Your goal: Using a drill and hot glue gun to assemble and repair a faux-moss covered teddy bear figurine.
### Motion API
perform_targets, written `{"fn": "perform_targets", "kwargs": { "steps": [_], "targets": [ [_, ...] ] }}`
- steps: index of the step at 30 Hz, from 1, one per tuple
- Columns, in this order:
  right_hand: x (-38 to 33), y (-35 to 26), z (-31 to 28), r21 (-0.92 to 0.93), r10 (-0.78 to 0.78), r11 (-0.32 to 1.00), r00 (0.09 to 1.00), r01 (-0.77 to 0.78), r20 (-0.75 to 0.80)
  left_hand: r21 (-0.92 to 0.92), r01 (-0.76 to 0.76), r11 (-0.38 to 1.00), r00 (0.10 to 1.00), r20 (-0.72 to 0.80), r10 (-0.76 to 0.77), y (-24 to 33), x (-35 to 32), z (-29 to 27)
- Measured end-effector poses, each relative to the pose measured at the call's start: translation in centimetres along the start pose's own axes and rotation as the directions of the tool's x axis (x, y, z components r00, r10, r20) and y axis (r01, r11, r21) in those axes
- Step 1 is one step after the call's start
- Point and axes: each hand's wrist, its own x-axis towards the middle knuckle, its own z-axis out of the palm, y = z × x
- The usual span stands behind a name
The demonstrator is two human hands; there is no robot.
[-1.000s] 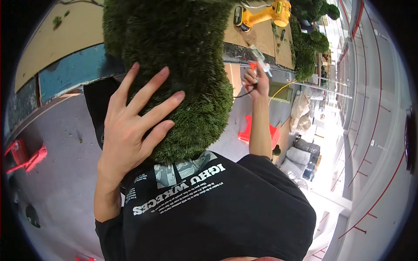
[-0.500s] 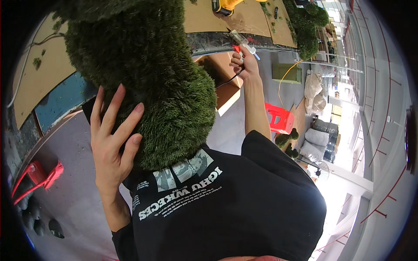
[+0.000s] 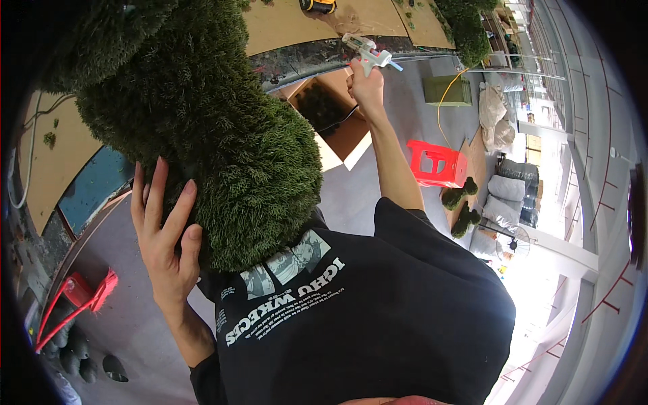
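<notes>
Left hand [image 3: 164, 246] spread along a dark-green, bushy foliage form [image 3: 260, 179]; right hand [image 3: 366, 86] closed on a whitish, translucent glue gun [image 3: 369, 52]

Left hand: fingers parted, back of hand toward the viewer, laid along the foliage form's left flank. Pressure could not be told.

Foliage form lay before the torso, its rounded near end up against the front of a black short-sleeved T-shirt [image 3: 378, 324] with pale print, its bulk reaching up and left across the bench edge.

Right arm was stretched out, well apart from the foliage. Fingers were wrapped round the gun's handle; nozzle pointed up-left over the bench's dark rim, a light-blue stick [image 3: 396, 66] jutting from the rear.

Below that wrist: open brown cardboard box [image 3: 356, 138], dark-green matter inside, a thin black cord [image 3: 341, 123] crossing it.

Beyond: tan-topped workbench [image 3: 297, 30] with scattered green bits; yellow-and-black power tool [image 3: 318, 6], cut off by the upper edge.

On the grey floor, left: red brush [image 3: 101, 297]. Right: red plastic stool [image 3: 442, 165], small green foliage pieces [image 3: 464, 216] near it, then an olive-green box [image 3: 447, 92] under a yellow cord [image 3: 442, 111].

Farther right stood grey wrapped bundles [image 3: 506, 189] and a round-caged fan [image 3: 514, 243].
</notes>
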Motion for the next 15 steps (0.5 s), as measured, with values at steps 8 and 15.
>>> {"fn": "perform_targets", "kwargs": {
  "steps": [8,15],
  "targets": [
    [0.5,1.4,-0.9,-0.563,-0.384,0.768,0.923,0.307,-0.021,-0.001,0.007,1.000,1.000,-0.009,-0.007,-0.2,-0.3,0.0],
    [8.3,2.4,-6.5,0.263,0.004,0.964,0.987,0.039,-0.160,-0.009,0.013,1.000,1.000,-0.011,-0.013,-0.3,-0.4,0.0]
  ]
}}
